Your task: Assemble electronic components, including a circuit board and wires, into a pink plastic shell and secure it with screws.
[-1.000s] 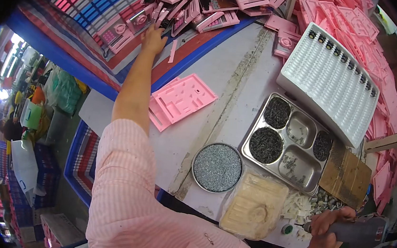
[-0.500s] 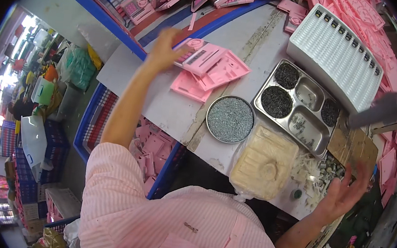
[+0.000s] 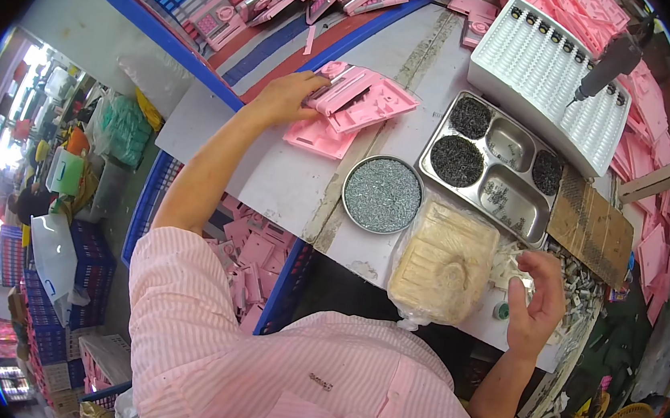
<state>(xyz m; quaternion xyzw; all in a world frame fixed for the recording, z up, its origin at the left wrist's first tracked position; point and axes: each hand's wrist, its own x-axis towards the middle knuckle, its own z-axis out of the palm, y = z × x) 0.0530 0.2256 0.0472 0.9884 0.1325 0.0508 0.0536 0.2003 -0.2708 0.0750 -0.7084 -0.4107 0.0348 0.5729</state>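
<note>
pink case (image 3: 344, 85), pinched at its left edge by the left hand (image 3: 286, 98), presumably for steadiness; empty right hand (image 3: 537, 307), half-open, right of the wrapped block (image 3: 441, 259).

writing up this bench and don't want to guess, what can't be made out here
All in the head view:
Pink case: left end partly covered by the left hand.
Lower pink panel: partly covered by pieces on top.
Metal bits in the round dish: too small to tell singly.
Upper blue crate: cut off by the top edge.
</note>
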